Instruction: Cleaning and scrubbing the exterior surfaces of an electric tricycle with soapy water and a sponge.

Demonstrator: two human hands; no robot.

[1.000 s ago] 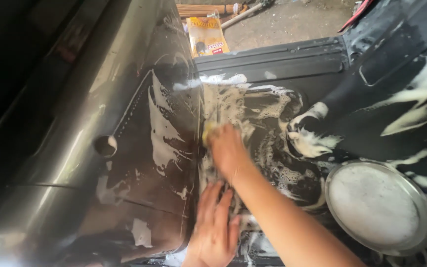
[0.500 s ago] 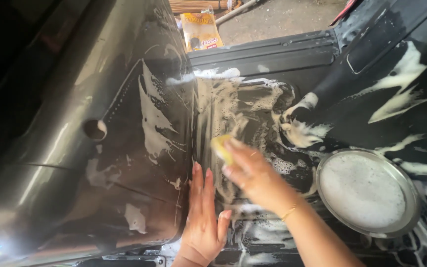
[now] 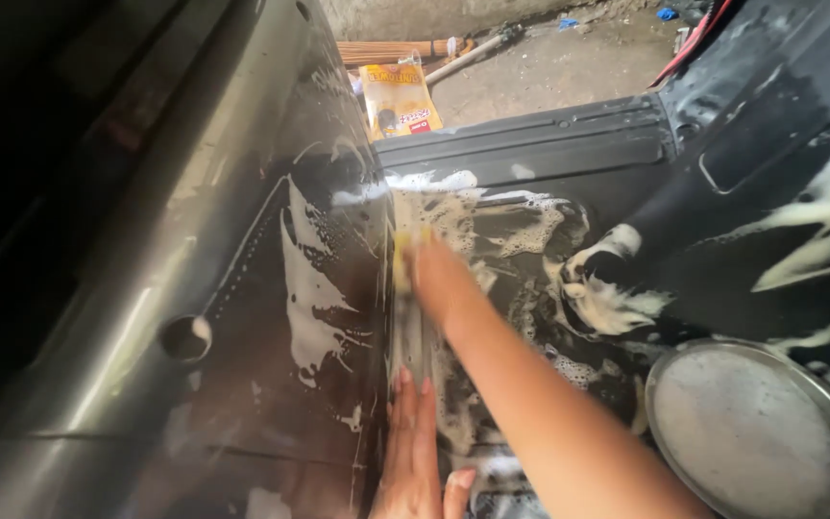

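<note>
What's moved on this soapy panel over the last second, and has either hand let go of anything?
The right hand swept the yellow sponge down toward the person, then back up along the panel seam, keeping hold of it throughout. The left hand stayed flat on the wet dark panel. The foam-filled round metal dish and the yellow packet on the ground stayed put.

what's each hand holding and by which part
The right hand grips a yellow sponge across its back, most of it hidden. The left hand holds nothing, flat on the panel.
</note>
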